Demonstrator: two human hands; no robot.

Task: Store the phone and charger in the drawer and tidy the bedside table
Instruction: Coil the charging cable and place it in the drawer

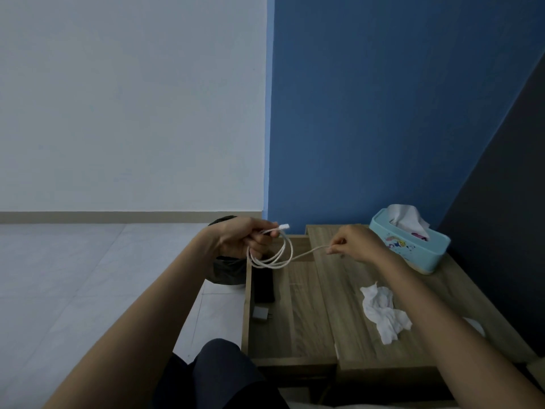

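Note:
My left hand (244, 236) grips a looped white charger cable (278, 255), one plug end sticking out past my fingers. My right hand (355, 242) pinches the other stretch of that cable, held above the table. Below them the wooden drawer (295, 323) stands pulled out to the left of the bedside table (348, 278). A black phone (263, 286) lies in the drawer along its left side. A small grey charger plug (260, 313) lies just in front of the phone.
A crumpled white tissue (383, 312) lies on the tabletop. A light blue tissue box (413, 239) stands at the back right by the blue wall. A dark bin (227, 270) sits on the floor left of the drawer. My knee (218, 370) is at the bottom.

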